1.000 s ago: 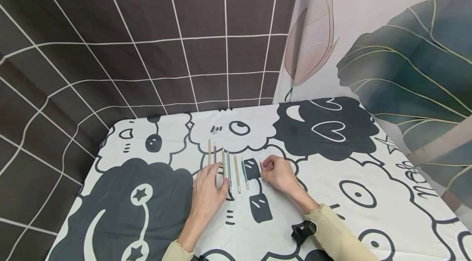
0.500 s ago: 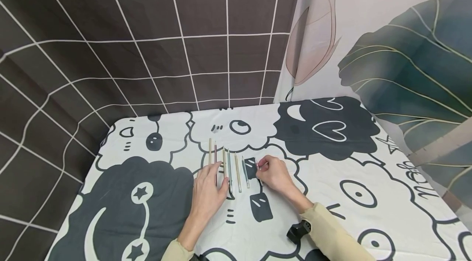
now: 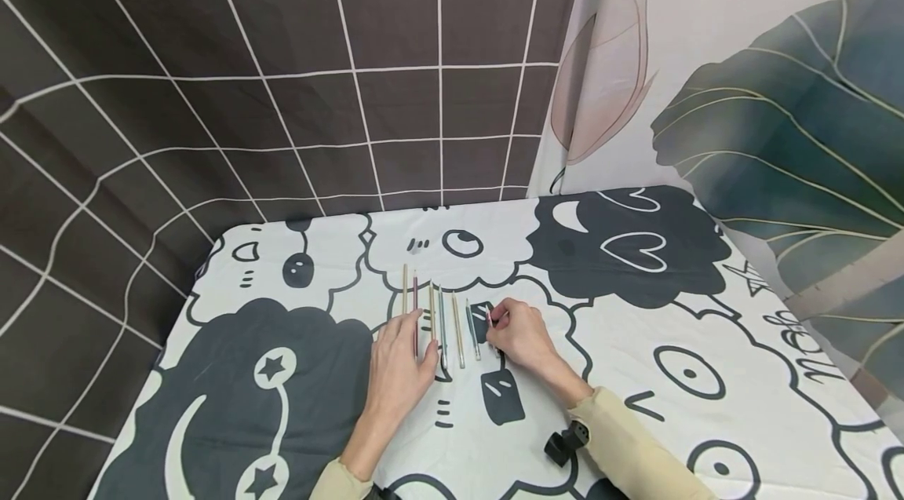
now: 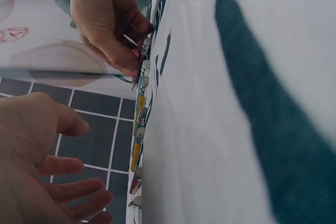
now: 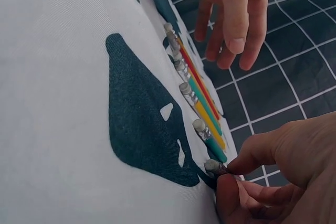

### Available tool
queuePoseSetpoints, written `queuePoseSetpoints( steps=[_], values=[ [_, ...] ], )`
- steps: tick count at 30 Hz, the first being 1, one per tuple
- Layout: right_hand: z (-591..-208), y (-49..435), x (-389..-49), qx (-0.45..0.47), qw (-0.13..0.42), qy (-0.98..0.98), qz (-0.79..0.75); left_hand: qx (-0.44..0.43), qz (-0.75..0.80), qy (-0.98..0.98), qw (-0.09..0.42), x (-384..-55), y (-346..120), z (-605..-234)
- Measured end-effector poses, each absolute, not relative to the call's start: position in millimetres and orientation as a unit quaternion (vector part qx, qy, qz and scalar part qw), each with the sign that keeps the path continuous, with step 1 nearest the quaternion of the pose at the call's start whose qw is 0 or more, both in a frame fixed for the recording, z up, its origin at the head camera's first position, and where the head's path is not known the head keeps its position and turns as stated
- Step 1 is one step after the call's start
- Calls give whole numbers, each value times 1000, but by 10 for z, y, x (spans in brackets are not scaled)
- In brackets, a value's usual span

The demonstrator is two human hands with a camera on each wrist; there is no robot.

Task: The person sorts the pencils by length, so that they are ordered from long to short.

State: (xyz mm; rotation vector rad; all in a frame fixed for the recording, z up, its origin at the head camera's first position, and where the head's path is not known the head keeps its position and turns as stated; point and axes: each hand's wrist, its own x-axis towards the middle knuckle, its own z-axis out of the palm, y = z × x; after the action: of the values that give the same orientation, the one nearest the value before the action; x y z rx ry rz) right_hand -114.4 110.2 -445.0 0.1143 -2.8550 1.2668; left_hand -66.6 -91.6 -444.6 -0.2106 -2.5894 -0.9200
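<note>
Several pencils with metal-banded eraser ends lie side by side on the patterned cloth, among them a yellow pencil (image 3: 458, 331) and, at the right of the row, a green pencil (image 3: 472, 330). My right hand (image 3: 521, 333) pinches one more pencil (image 5: 214, 167) between thumb and fingers, just right of the green one; its eraser end shows in the right wrist view, and the fingers cover most of the rest. Over the left part of the row is my left hand (image 3: 397, 366), its fingers loosely spread and partly hiding the leftmost pencils, including a red pencil (image 3: 415, 296).
The black-and-white cloth (image 3: 607, 437) with cartoon shapes covers the table. Behind it hangs a dark curtain (image 3: 297, 29) with white grid lines. A light curtain with a leaf print (image 3: 791, 131) is at the right. A black device (image 3: 566, 442) sits at my right wrist.
My right hand has moved slightly left with the pencil, closer to the green one at the row's end. My left hand has stayed in place.
</note>
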Motion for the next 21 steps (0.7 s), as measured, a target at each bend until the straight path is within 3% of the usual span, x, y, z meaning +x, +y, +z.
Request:
queuePoseSetpoints(
  steps=[21],
  values=[
    [-4462,1061,-1148,61,10,-918,391,-72,-326,-923,188,-650,-930,-4463]
  ],
)
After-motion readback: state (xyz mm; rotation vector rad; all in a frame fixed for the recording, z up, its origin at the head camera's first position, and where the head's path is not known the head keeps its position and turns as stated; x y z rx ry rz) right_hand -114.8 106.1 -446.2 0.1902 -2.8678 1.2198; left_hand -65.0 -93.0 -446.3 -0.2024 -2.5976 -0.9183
